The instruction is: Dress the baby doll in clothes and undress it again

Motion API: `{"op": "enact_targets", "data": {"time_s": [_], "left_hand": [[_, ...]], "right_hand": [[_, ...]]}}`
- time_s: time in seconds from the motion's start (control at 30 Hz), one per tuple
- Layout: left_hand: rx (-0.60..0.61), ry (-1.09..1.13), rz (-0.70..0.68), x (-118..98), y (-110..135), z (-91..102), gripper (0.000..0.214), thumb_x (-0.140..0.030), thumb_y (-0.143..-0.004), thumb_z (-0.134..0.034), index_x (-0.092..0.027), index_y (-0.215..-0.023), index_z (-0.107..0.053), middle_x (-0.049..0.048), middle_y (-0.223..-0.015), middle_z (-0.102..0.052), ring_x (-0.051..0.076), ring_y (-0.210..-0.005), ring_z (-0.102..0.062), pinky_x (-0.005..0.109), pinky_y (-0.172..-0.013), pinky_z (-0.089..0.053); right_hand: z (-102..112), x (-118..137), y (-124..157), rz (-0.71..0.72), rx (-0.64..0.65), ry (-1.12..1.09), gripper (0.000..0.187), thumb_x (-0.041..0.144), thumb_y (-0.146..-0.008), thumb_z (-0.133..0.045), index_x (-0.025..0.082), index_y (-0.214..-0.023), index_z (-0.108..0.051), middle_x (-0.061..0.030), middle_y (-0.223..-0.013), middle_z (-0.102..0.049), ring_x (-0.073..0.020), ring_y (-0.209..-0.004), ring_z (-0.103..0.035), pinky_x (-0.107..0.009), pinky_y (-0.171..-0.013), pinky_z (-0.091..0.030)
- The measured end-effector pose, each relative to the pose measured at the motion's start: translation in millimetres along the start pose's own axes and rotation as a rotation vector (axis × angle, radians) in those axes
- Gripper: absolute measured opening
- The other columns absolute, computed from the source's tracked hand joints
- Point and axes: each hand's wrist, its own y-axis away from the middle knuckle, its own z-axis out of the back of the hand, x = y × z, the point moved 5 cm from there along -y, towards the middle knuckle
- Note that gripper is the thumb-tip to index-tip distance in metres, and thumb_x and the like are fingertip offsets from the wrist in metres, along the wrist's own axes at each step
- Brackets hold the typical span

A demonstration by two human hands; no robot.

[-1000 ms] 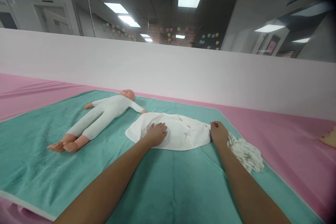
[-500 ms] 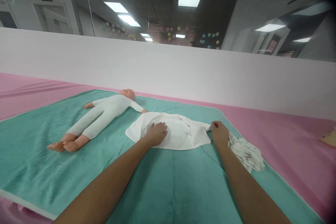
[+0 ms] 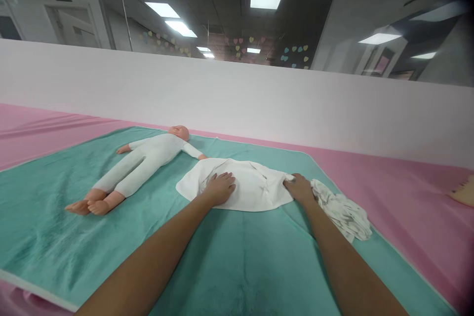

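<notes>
A white baby garment (image 3: 248, 185) lies spread flat on a teal mat (image 3: 207, 252). My left hand (image 3: 219, 188) rests palm down on its left part, fingers stretched out. My right hand (image 3: 299, 188) is at the garment's right edge, fingers curled onto the cloth there. A baby doll (image 3: 142, 163) in a white suit lies on its back to the left, one arm nearly touching the garment.
A crumpled white patterned cloth (image 3: 344, 210) lies just right of my right hand. The mat sits on a pink sheet (image 3: 407, 192), backed by a low white wall (image 3: 237, 94). A tan object (image 3: 464, 192) shows at the far right edge.
My right hand has slid a little left onto the garment's right end, pushing that end inward. The left hand and the doll have stayed put.
</notes>
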Motion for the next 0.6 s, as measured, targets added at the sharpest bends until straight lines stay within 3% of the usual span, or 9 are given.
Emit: {"op": "enact_targets", "data": {"time_s": [0.17, 0.47, 0.6], "left_hand": [[-0.004, -0.002, 0.004, 0.7, 0.5, -0.5, 0.041, -0.037, -0.095, -0.026, -0.024, -0.127, -0.047, 0.0024, -0.143, -0.04, 0.021, -0.132, -0.033, 0.05, -0.108, -0.024], [0.011, -0.016, 0.009, 1.9, 0.0, -2.5, 0.042, -0.039, -0.095, -0.025, -0.024, -0.129, -0.046, 0.0023, -0.144, -0.037, 0.021, -0.133, -0.031, 0.048, -0.109, -0.025], [0.007, -0.006, 0.007, 2.9, -0.3, -3.6, 0.044, -0.041, -0.095, -0.025, -0.025, -0.13, -0.045, 0.0018, -0.145, -0.037, 0.022, -0.133, -0.031, 0.049, -0.108, -0.025]], "right_hand": [[4.3, -6.3, -1.5, -0.075, -0.009, -0.027, 0.043, 0.047, -0.076, -0.053, 0.015, -0.105, -0.057, -0.0129, -0.098, -0.062, -0.028, -0.091, -0.057, -0.034, -0.073, -0.041], [14.2, -14.4, -9.2, -0.136, -0.172, -0.225, 0.033, 0.047, -0.071, -0.057, 0.018, -0.086, -0.057, -0.009, -0.091, -0.062, -0.0236, -0.085, -0.056, -0.032, -0.072, -0.04], [14.9, -22.2, -8.1, -0.188, -0.251, -0.385, 0.027, 0.046, -0.071, -0.056, 0.019, -0.075, -0.051, -0.0032, -0.068, -0.06, -0.0192, -0.068, -0.055, -0.033, -0.067, -0.041]]}}
